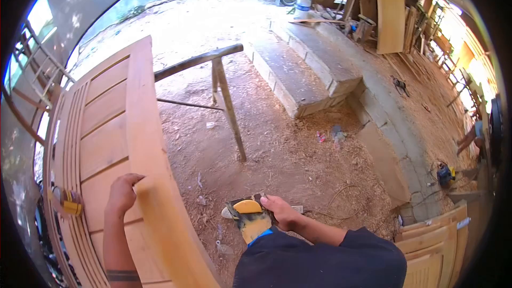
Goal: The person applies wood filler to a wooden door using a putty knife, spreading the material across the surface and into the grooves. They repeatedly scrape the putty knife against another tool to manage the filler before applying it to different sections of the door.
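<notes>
A large panelled wooden door (140, 106) lies across a metal trestle on the left. My left hand (126, 193) rests on its face near the right-hand stile, fingers curled; whether they pinch anything is hidden. To the right of the door, my right hand (278, 210) grips the edge of a dark, worn piece with a yellow rounded pad (248, 206), low in front of my body. A tan patch and a bit of blue show just below the pad. On the door's left side stands a can (68, 201) with a yellow label.
The trestle (226, 101) reaches out past the door. Concrete steps (314, 69) rise beyond it. Shavings and litter cover the ground. A blue-and-yellow power tool (444, 174), another wooden panel (432, 250) and part of another person (473, 137) are at the right.
</notes>
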Demonstrator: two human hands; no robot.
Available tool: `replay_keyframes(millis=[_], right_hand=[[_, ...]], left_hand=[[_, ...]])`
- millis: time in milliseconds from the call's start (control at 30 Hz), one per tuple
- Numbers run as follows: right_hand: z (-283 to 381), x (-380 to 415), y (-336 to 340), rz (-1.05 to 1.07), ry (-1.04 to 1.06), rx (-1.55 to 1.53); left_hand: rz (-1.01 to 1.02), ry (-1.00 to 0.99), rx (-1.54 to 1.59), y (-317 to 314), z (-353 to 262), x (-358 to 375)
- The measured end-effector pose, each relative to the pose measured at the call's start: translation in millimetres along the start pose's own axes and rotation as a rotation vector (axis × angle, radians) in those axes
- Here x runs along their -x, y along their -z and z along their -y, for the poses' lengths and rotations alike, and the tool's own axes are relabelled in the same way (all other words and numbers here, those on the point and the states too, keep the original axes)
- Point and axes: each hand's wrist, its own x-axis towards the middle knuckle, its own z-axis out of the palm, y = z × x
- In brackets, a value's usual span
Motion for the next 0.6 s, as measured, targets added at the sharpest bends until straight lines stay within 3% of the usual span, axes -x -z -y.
replay_keyframes(millis=[67,167,300,333,433,467,567,600], right_hand=[[1.2,-0.5,10.1,-0.033,0.035,0.014],[4.8,-0.5,10.0,-0.038,0.062,0.036],[-6.8,-7.9,17.5,-0.123,0.107,0.194],[-3.4,-4.2,16.0,-0.151,0.37,0.729],[-15.9,-1.9,37.7,-0.061,0.171,0.594],[-2.8,2.5,13.2,-0.077,0.085,0.131],[-8.5,5.6,-4.0,-0.114,0.123,0.036],[-11.0,5.9,-3.9,-0.11,0.116,0.034]], left_hand=[[0.044,0.09,0.036,-9.0,7.6,-22.8],[0.028,0.057,-0.019,-24.6,5.8,-11.5],[0.03,0.085,-0.07,-40.6,-29.0,66.1],[-0.004,0.095,-0.101,-48.6,-36.6,91.2],[-0.122,0.122,0.006,-76.2,-62.3,177.5],[-0.191,0.094,-0.032,-87.2,-68.9,197.7],[-0.089,0.059,-0.106,-81.0,-86.6,242.4],[0.072,0.094,-0.045,-65.6,-83.4,240.6]])
